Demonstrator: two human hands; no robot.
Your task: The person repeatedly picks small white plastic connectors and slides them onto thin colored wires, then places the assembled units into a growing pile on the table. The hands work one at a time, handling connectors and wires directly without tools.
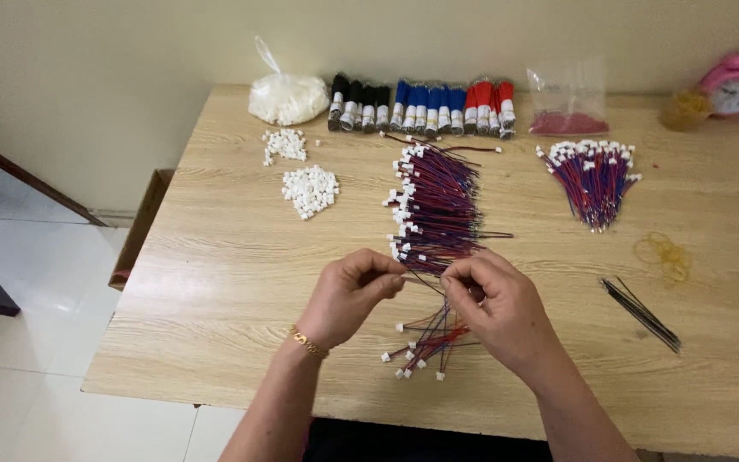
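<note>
My left hand (pixel 348 295) and my right hand (pixel 502 304) meet above the front of the wooden table (pixel 215 257), fingertips pinched on a thin wire stretched between them. Below my right hand lies a small bunch of red and blue wires with white connectors (pixel 425 346). Just beyond my hands a long row of the same wires (pixel 434 205) is spread out. My left wrist carries a gold bracelet (pixel 305 342).
Two heaps of white connectors (pixel 310 190) lie at left, a clear bag of them (pixel 286 97) behind. Black, blue and red wire bundles (pixel 421 107) line the back edge. Another wire fan (pixel 594 175), rubber bands (pixel 665 254), black wires (pixel 643 315), a pink clock (pixel 733 85).
</note>
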